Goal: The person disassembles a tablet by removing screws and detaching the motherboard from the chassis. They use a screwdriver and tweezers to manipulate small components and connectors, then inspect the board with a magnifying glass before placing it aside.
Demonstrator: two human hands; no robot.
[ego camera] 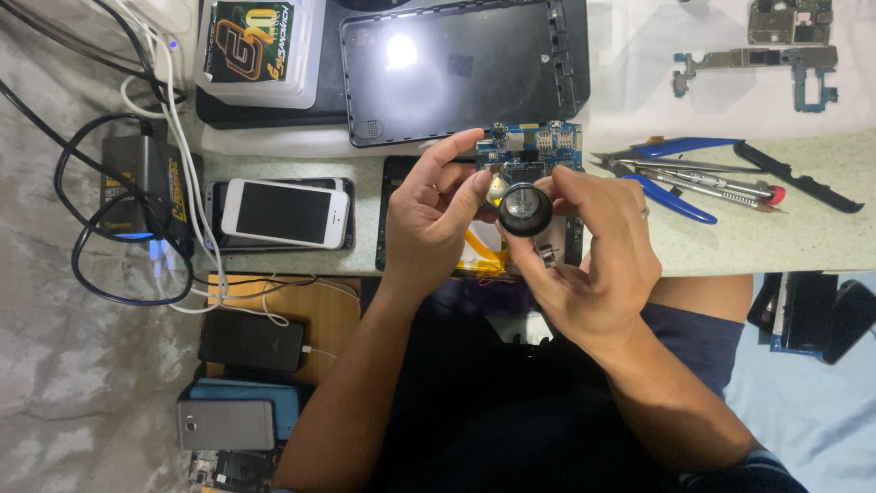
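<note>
Two hands meet above the table edge. We pinch the blue board (527,153) in our left hand (429,215), long axis crosswise; our right hand (593,265) grips a black loupe (525,210) just below it, touching. Pliers (671,173) lie right.

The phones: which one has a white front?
The white phone, lying screen-up on the table left of the left hand; the others are dark or grey.

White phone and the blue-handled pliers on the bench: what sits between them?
In the head view, both hands: left hand and right hand, holding a blue circuit board and a black loupe. White phone, pliers.
</note>
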